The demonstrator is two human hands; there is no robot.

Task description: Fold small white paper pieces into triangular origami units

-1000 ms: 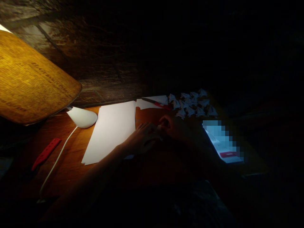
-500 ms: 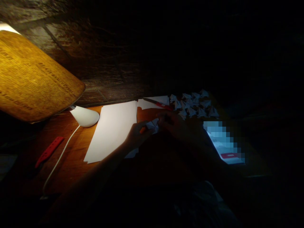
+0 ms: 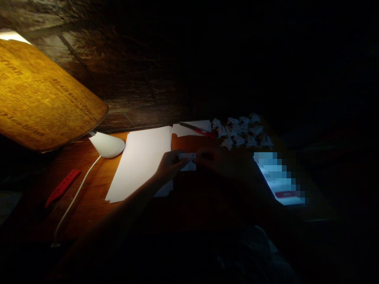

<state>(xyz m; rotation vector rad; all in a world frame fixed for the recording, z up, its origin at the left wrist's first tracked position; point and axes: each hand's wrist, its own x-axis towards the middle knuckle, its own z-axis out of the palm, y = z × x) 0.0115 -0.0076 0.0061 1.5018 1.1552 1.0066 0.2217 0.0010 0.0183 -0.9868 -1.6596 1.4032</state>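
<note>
In dim lamp light, my left hand (image 3: 168, 165) and my right hand (image 3: 219, 159) meet over a small folded white paper piece (image 3: 187, 161) just above the wooden table (image 3: 85, 189). Both pinch it from opposite sides, left fingers at its left edge, right fingers at its right. A stack of white paper sheets (image 3: 139, 161) lies just left of my left hand. Behind my right hand sits a pile of several small folded paper shapes (image 3: 241, 132).
A lamp with a yellow printed shade (image 3: 41, 102) and white base (image 3: 108, 144) stands at the left, its cord (image 3: 74, 197) running toward me. A red strip (image 3: 62, 187) lies near the left edge. Red-handled scissors (image 3: 197, 130) rest on paper scraps behind. A lit screen (image 3: 280, 179) glows at the right.
My hands pressed flat on the table a second ago, then lifted the small paper piece. It now looks flatter and sits between both hands' fingertips.
</note>
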